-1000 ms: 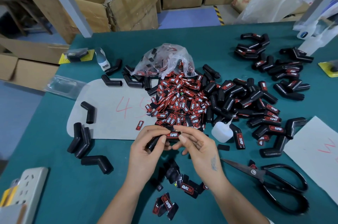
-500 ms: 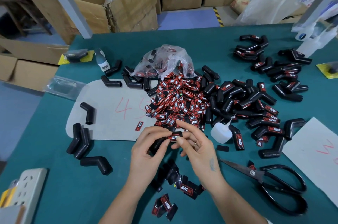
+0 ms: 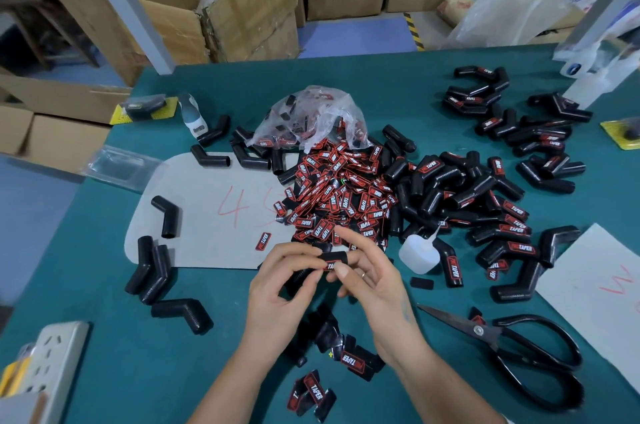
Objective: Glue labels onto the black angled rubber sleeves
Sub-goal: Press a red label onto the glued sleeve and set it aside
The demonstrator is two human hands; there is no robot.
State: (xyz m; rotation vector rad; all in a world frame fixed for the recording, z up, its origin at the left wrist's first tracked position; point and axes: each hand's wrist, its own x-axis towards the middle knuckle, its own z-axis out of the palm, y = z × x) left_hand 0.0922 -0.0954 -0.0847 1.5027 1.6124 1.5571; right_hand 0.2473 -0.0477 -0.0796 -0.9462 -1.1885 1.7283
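At the far left edge of the green tabletop (image 3: 86, 285) lies a white power strip (image 3: 48, 364). Just right of it, several bare black angled sleeves (image 3: 152, 267) lie loose, some on a grey card (image 3: 214, 215) marked with red numerals. A single red-and-black label (image 3: 263, 241) sits on that card near its lower right edge.

In the middle, the left hand (image 3: 277, 299) curls its fingers around a black rubber sleeve (image 3: 304, 276), its grip clamped on the lower part. The right hand (image 3: 370, 281) pinches the sleeve's upper end, thumb and forefinger pressing where a label shows on it, while the other fingers spread loosely. The sleeve is held just above the tabletop, in front of the big heap of labels (image 3: 339, 201) that spills from a clear plastic bag (image 3: 311, 115).

Below the hands lie a few labelled pieces (image 3: 353, 361). Right of the right hand stands a small white glue bottle (image 3: 419, 253), tilted, touching the pile of labelled sleeves (image 3: 485, 201). Black scissors (image 3: 519, 351) lie near the lower right, beside a white sheet (image 3: 602, 288) with red marks. Another group of labelled sleeves (image 3: 519, 125) lies at the far right.
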